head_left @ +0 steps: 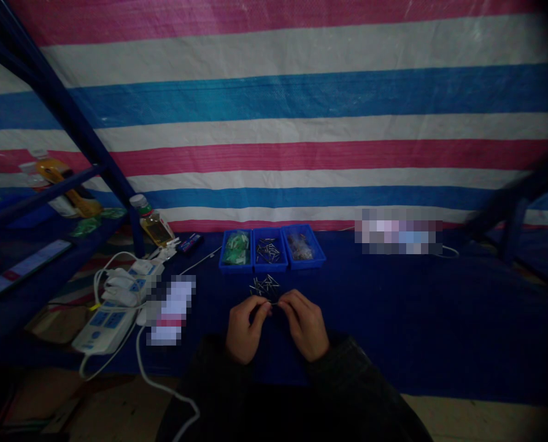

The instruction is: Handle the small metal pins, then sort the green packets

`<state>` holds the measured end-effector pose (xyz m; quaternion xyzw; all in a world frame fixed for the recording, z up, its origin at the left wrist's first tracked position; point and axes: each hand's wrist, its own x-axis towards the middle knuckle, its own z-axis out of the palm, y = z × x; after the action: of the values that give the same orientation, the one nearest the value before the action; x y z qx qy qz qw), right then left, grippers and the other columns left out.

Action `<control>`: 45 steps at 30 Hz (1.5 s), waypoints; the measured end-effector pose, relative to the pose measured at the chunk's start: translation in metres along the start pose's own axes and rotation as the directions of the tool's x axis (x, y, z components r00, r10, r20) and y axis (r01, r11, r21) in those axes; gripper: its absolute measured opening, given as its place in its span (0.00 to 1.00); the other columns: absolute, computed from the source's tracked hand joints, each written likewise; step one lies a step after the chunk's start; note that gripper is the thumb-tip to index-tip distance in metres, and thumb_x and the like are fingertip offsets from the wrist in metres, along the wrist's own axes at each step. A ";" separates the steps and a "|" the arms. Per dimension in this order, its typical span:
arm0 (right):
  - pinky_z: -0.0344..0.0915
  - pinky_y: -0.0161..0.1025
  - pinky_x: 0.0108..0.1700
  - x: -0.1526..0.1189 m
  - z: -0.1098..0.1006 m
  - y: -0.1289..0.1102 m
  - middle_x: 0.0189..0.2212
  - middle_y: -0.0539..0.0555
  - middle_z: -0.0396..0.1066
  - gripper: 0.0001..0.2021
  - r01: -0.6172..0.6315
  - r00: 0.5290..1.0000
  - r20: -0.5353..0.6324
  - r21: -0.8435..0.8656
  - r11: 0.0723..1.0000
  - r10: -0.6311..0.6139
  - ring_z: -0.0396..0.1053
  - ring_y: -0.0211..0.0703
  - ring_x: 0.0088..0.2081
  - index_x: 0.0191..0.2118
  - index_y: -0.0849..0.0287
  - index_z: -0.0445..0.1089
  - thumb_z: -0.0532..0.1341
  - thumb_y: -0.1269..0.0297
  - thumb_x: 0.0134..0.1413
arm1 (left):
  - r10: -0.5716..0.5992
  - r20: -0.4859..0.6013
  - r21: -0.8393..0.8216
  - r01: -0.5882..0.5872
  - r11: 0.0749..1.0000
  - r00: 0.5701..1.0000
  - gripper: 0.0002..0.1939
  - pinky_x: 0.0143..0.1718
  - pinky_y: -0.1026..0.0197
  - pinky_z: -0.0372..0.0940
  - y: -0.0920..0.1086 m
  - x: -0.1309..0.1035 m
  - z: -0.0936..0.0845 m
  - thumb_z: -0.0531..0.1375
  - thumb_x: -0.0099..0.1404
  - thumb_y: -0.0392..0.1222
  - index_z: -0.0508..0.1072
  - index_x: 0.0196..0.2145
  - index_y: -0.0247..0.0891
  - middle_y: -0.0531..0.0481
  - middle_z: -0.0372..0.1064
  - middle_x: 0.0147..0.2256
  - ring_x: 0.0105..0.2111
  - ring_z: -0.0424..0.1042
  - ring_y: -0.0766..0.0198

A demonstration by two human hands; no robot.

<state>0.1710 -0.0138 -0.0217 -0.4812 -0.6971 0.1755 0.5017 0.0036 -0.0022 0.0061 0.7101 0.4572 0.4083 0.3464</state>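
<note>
My left hand [246, 328] and my right hand [305, 324] meet over the blue tabletop, thumbs and forefingers pinched close together. A thin, pale, stick-like piece [274, 303] spans the small gap between the fingertips; its kind is too small to make out. Just beyond the fingers lies a loose pile of slim metal pins [265, 285]. Behind the pile, three blue trays stand side by side. The left tray [235, 269] holds green bagged pieces [237, 247], the middle tray [270, 268] more metal pins [268, 249], and the right tray [307, 265] small clear pieces [300, 247].
Left of my hands lies a blurred-out phone [172, 311], beside a white power strip [105, 325] with plugs and cables. A bottle [156, 226] and a small dark box [190, 242] stand behind. Blue metal posts [87, 135] frame the table; striped sheeting hangs at the back.
</note>
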 end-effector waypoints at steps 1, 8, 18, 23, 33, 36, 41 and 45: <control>0.67 0.40 0.40 0.000 0.000 0.000 0.34 0.54 0.72 0.10 0.000 1.000 -0.015 0.008 1.000 0.000 0.72 0.44 0.35 0.37 0.56 0.70 0.53 0.68 0.71 | -0.006 -0.010 -0.005 0.006 1.000 1.000 0.12 0.39 0.62 0.64 0.000 0.000 0.000 0.57 0.73 0.41 0.75 0.32 0.38 0.51 0.75 0.30 0.32 0.74 0.62; 0.70 0.40 0.41 0.002 -0.003 -0.004 0.36 0.55 0.74 0.08 0.030 0.998 -0.065 0.053 0.998 -0.027 0.73 0.44 0.38 0.41 0.56 0.72 0.56 0.71 0.68 | -0.038 -0.044 -0.024 0.037 0.999 0.998 0.13 0.38 0.62 0.64 -0.006 0.000 0.001 0.56 0.74 0.43 0.73 0.33 0.38 0.52 0.74 0.29 0.32 0.74 0.62; 0.71 0.40 0.39 -0.003 -0.001 0.001 0.39 0.56 0.74 0.09 0.058 0.997 -0.051 0.069 0.996 -0.054 0.74 0.44 0.38 0.43 0.56 0.74 0.55 0.72 0.68 | -0.026 -0.004 -0.041 0.026 0.999 1.000 0.13 0.38 0.62 0.64 -0.003 0.000 0.000 0.55 0.74 0.43 0.73 0.32 0.38 0.52 0.73 0.29 0.32 0.74 0.63; 0.70 0.40 0.41 -0.003 -0.002 0.000 0.38 0.56 0.73 0.09 0.057 0.998 -0.038 0.064 0.996 -0.055 0.74 0.44 0.39 0.42 0.56 0.74 0.56 0.72 0.68 | -0.024 0.012 -0.044 0.024 0.999 1.000 0.13 0.39 0.62 0.64 -0.002 0.000 0.001 0.55 0.74 0.42 0.74 0.32 0.37 0.51 0.74 0.29 0.32 0.74 0.63; 0.70 0.40 0.42 -0.001 0.000 -0.003 0.35 0.55 0.73 0.08 0.042 0.999 0.026 0.081 0.996 -0.044 0.74 0.44 0.38 0.39 0.56 0.72 0.56 0.70 0.68 | 0.011 0.062 -0.041 -0.009 0.999 0.998 0.12 0.40 0.62 0.65 -0.002 0.001 0.001 0.56 0.74 0.41 0.75 0.32 0.38 0.51 0.74 0.30 0.33 0.75 0.62; 0.68 0.39 0.40 -0.001 0.001 -0.002 0.33 0.53 0.73 0.09 0.034 0.998 0.044 0.076 0.996 -0.037 0.73 0.43 0.35 0.37 0.56 0.72 0.56 0.69 0.69 | 0.023 0.066 -0.033 -0.021 0.999 0.998 0.12 0.40 0.62 0.65 -0.004 0.000 0.002 0.56 0.74 0.41 0.75 0.33 0.38 0.51 0.75 0.30 0.33 0.75 0.62; 0.65 0.38 0.37 -0.002 0.001 0.000 0.30 0.52 0.72 0.10 0.011 0.999 0.053 0.026 1.000 -0.012 0.72 0.41 0.31 0.35 0.56 0.71 0.56 0.68 0.69 | 0.031 0.068 -0.021 -0.029 0.999 0.997 0.12 0.40 0.62 0.65 -0.003 0.000 0.002 0.56 0.74 0.41 0.74 0.33 0.39 0.51 0.75 0.30 0.33 0.75 0.62; 0.64 0.37 0.36 -0.002 -0.001 -0.002 0.28 0.51 0.71 0.12 -0.005 0.997 0.074 -0.015 1.000 0.006 0.71 0.40 0.30 0.33 0.56 0.70 0.55 0.67 0.70 | 0.029 0.074 -0.020 -0.027 0.999 0.997 0.13 0.40 0.62 0.65 -0.002 0.000 0.001 0.55 0.74 0.42 0.74 0.32 0.39 0.50 0.75 0.30 0.33 0.75 0.62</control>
<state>0.1709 -0.0170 -0.0207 -0.4797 -0.7154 0.1895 0.4714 0.0042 -0.0014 0.0043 0.7277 0.4300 0.3908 0.3643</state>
